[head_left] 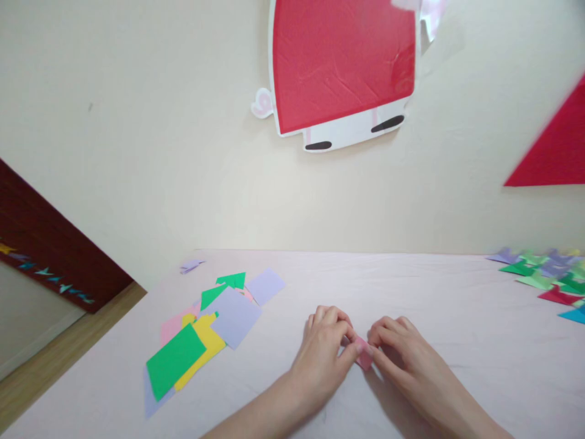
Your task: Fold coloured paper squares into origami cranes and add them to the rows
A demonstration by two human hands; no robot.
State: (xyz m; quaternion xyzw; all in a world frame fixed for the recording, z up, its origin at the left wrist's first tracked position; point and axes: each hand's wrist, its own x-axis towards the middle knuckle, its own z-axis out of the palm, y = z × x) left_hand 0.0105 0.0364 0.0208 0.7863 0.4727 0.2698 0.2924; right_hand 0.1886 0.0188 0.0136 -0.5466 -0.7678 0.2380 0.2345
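Observation:
Between my two hands, just above the table, is a small folded piece of pink paper (364, 355). My left hand (326, 344) pinches its left side between thumb and curled fingers. From the other side, my right hand (402, 350) grips the paper's right edge with thumb and fingertips. Part of the pink paper is hidden by the fingers, so its full folded shape cannot be made out.
Loose coloured paper sheets, among them a green sheet (176, 361) and a lilac one (236, 317), lie on the pale table (292, 283) at left. Several folded paper shapes (548, 274) sit at the far right. Behind the table rises a wall (183, 152) with red decorations.

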